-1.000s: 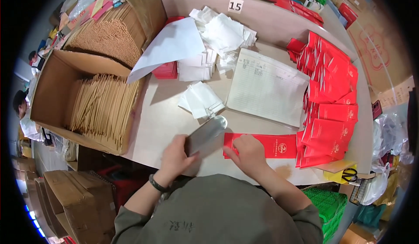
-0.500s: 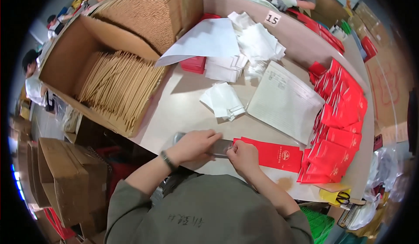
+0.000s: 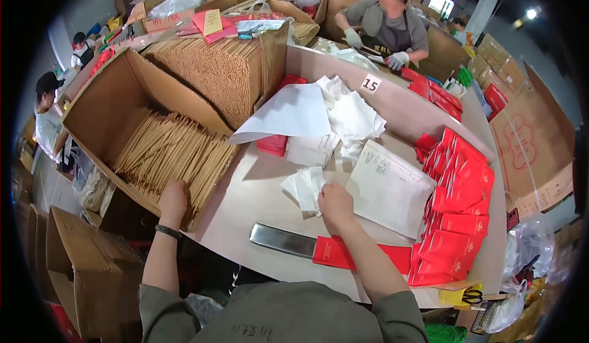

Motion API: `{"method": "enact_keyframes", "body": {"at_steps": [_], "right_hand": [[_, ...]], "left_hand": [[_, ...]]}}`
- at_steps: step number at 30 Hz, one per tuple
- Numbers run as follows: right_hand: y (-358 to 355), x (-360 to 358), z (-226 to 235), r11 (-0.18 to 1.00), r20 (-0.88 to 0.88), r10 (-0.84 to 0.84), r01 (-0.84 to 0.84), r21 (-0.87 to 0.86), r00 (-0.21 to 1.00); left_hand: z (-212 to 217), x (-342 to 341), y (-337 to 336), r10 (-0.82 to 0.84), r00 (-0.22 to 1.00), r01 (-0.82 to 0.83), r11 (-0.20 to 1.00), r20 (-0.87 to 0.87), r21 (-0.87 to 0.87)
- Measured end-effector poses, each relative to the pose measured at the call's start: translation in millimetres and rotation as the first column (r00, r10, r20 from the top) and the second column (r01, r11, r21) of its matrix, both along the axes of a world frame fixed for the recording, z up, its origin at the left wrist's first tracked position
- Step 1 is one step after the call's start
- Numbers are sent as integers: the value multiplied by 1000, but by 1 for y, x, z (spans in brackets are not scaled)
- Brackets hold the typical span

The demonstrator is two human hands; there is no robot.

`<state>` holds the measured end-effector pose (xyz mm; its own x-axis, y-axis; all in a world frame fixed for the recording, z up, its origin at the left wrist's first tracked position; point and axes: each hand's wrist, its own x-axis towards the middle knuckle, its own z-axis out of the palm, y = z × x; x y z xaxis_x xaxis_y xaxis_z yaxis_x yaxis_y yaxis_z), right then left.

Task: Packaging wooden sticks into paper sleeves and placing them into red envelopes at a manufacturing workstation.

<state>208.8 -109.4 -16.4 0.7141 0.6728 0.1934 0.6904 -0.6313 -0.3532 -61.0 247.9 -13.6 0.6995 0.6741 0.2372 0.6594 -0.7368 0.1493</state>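
My left hand (image 3: 173,200) reaches into the open carton, its curled fingers down on the thin brown sticks (image 3: 165,150); the fingertips are hidden. On the table, my right hand (image 3: 336,207) is closed at the edge of a small pile of flat white packets (image 3: 302,186), pinching a white corner. In front of me lies a shiny, shallow metal strip (image 3: 282,240), with neither hand on it. Its right end meets a red paper sleeve (image 3: 333,252), and more red sleeve stretches right beneath my right forearm.
A cardboard carton (image 3: 92,113) stands at the left, with a stacked bundle of sticks (image 3: 205,73) behind. A notebook (image 3: 389,189) lies right of centre, beside heaped red packets (image 3: 457,205). Black-handled scissors (image 3: 472,295) sit at the right edge. A gloved co-worker (image 3: 392,30) works beyond the partition.
Both hands have left the metal strip, which now lies on the table at the red sleeve. My left hand moved to the sticks, my right to the white packets. The view has tilted up.
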Motion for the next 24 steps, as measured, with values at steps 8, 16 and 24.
{"method": "enact_keyframes", "body": {"at_steps": [8, 16, 24], "right_hand": [[-23, -21, 39, 980, 108, 158, -169, 105, 982], [-60, -98, 16, 875, -55, 483, -483, 13, 874], [-103, -94, 14, 898, -28, 412, -402, 177, 911]], "left_hand": [[16, -13, 0, 53, 998, -54, 998, 37, 42], [9, 6, -115, 245, 760, 463, 448, 603, -765], [20, 7, -129, -264, 946, 290, 421, 189, -859]]}}
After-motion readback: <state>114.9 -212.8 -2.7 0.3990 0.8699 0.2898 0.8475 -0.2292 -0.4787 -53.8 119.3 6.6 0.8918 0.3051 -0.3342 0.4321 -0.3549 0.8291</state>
